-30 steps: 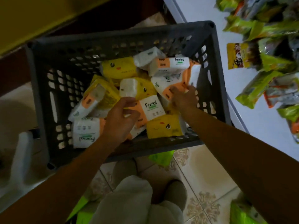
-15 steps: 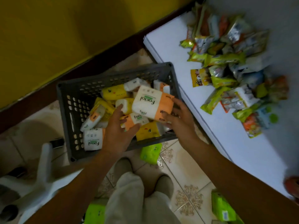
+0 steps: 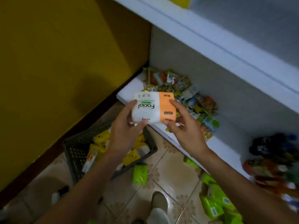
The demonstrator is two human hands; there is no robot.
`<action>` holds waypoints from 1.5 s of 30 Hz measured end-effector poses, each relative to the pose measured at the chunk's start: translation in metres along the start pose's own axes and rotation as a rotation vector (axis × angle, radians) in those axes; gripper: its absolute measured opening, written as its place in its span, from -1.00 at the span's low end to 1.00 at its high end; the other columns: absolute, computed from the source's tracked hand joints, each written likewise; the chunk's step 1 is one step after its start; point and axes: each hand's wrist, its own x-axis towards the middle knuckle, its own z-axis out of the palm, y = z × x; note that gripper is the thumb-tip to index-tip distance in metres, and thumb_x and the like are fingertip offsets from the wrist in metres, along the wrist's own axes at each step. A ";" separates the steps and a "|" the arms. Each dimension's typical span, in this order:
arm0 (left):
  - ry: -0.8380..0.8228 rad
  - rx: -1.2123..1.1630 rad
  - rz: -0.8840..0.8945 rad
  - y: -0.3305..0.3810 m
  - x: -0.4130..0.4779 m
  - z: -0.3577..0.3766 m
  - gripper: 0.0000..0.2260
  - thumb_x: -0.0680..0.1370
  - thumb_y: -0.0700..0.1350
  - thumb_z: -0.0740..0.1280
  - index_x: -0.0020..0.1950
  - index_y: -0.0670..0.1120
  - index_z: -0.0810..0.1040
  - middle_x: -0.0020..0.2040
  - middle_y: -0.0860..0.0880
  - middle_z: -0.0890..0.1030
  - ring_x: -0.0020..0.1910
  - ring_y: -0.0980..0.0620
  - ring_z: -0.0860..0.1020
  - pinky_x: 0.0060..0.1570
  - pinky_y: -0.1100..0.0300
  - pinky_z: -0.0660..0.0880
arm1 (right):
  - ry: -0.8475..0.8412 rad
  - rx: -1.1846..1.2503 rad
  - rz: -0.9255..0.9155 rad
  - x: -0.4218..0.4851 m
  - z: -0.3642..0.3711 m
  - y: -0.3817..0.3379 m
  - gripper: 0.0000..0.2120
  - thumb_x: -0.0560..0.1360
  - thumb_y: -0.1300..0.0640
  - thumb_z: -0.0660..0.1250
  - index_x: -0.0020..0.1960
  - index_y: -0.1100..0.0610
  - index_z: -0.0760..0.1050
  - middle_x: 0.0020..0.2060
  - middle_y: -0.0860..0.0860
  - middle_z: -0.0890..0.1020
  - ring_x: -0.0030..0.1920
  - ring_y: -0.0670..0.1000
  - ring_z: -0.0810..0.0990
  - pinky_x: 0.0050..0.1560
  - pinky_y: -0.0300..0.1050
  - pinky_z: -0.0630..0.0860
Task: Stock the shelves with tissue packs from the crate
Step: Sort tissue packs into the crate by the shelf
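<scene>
Pack [image 3: 152, 109] is in the air between both hands: left grip [image 3: 124, 126] clasps its white end and right grip [image 3: 183, 126] its orange end, fingers curled round the edges, so the long axis runs left-right from grip to grip. It hangs above the crate's [image 3: 76, 152] far corner, just short of the lower shelf [image 3: 127, 92], which lies ahead and to the right with snacks [image 3: 176, 84] piled on it. The right grip looks nearer the shelf, so I judge the pack goes forward-right, orange end leading, onto bare board beside the snacks.
</scene>
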 end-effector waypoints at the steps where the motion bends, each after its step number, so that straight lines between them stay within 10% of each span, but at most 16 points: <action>1: -0.018 -0.003 0.024 0.015 -0.001 0.001 -0.50 0.45 -0.24 0.42 0.34 0.02 0.40 0.21 0.06 0.50 0.18 0.08 0.51 -0.01 0.27 0.57 | 0.027 -0.010 -0.007 -0.008 -0.012 -0.011 -0.51 0.48 0.09 0.38 0.30 -0.22 0.29 0.15 -0.11 0.54 -0.05 -0.15 0.56 -0.13 -0.19 0.59; 4: -0.139 -0.041 0.110 0.061 -0.005 0.006 -0.57 0.46 -0.29 0.38 0.25 0.07 0.42 0.16 0.14 0.52 0.18 0.05 0.52 0.05 0.12 0.57 | 0.157 0.054 -0.017 -0.028 -0.052 -0.046 -0.63 0.46 -0.15 0.23 0.26 -0.25 0.35 0.06 -0.18 0.56 -0.08 -0.16 0.58 -0.14 -0.21 0.56; 9: -0.421 0.008 0.211 0.136 -0.023 0.014 -0.55 0.46 -0.34 0.35 0.16 0.16 0.45 0.22 -0.01 0.53 0.17 0.00 0.53 0.04 0.07 0.57 | 0.381 0.036 -0.069 -0.049 -0.123 -0.087 -0.78 0.58 0.12 0.24 0.17 -0.10 0.47 0.08 -0.08 0.57 0.11 -0.06 0.54 0.12 -0.16 0.47; 16: -0.741 -0.009 0.239 0.219 -0.059 0.052 -0.52 0.47 -0.49 0.21 0.13 0.06 0.48 0.11 0.04 0.56 0.01 0.21 0.57 -0.14 0.35 0.51 | -0.173 0.277 0.058 -0.086 -0.188 -0.141 -0.38 0.30 0.23 0.35 0.25 -0.26 0.38 0.07 0.01 0.65 0.03 -0.01 0.65 -0.14 -0.21 0.54; 24: -0.480 0.007 0.225 0.231 -0.084 0.160 -0.71 0.57 -0.27 0.22 0.20 0.06 0.44 0.17 0.01 0.53 0.10 0.14 0.52 0.09 0.21 0.47 | 0.331 0.416 0.077 -0.140 -0.280 -0.103 -0.66 0.38 0.39 0.40 0.11 0.13 0.54 0.03 0.12 0.65 -0.02 0.06 0.66 -0.16 -0.03 0.63; 34: -0.403 0.093 0.268 0.216 -0.128 0.316 -0.75 0.50 -0.28 0.34 0.12 -0.04 0.48 0.07 -0.01 0.55 -0.04 0.18 0.53 -0.16 0.50 0.45 | 0.962 0.603 0.110 -0.191 -0.433 -0.013 -0.66 0.47 0.36 0.34 0.19 0.16 0.36 0.01 0.06 0.57 -0.05 0.00 0.60 -0.23 -0.16 0.61; 45: -0.288 0.158 0.220 0.218 -0.121 0.429 -0.76 0.48 -0.23 0.35 0.12 -0.04 0.50 0.07 0.00 0.54 -0.02 0.12 0.49 -0.10 0.42 0.45 | 1.106 0.483 0.246 -0.137 -0.531 0.081 -0.48 0.28 0.20 0.49 0.21 0.22 0.47 0.10 0.12 0.61 0.03 0.06 0.62 -0.03 -0.08 0.61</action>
